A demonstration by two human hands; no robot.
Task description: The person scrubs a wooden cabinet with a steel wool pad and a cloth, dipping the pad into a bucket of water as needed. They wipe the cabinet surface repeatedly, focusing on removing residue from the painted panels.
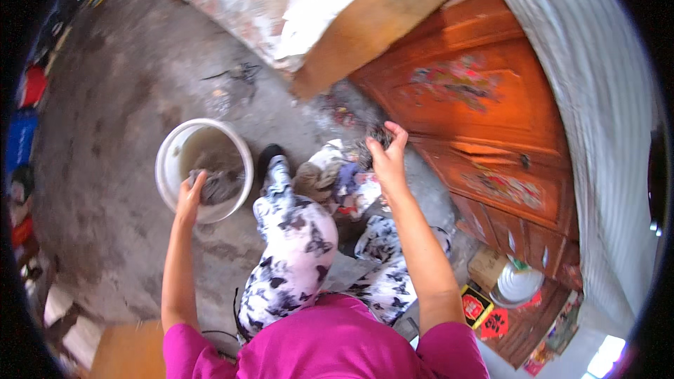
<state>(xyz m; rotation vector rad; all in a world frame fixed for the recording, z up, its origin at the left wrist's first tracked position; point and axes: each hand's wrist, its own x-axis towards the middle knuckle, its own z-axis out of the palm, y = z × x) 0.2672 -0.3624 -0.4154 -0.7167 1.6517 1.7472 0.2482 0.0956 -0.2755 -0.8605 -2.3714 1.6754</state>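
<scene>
My left hand (pixel 191 195) is inside the rim of a white plastic bucket (pixel 166 151), its fingers closed on a wet-looking grey rag (pixel 221 186). Murky greyish water appears to lie in the bucket. Off to the right, in front of the wooden cabinet, my right hand (pixel 390 158) is raised with its fingers curled round a dark grey, wiry-looking clump (pixel 372 144); blur hides exactly what it is. Below that hand a heap of crumpled cloths and scraps (pixel 351 182) lies on the floor beside my bent legs.
A reddish-brown cabinet (pixel 484 126) with painted flowers stands on the right, a grey corrugated sheet (pixel 590 98) alongside it. A cardboard piece (pixel 379 28) juts out at the top. Near my right elbow sits a round silvery lid or dish (pixel 518 284). The floor (pixel 105 147) is stained concrete.
</scene>
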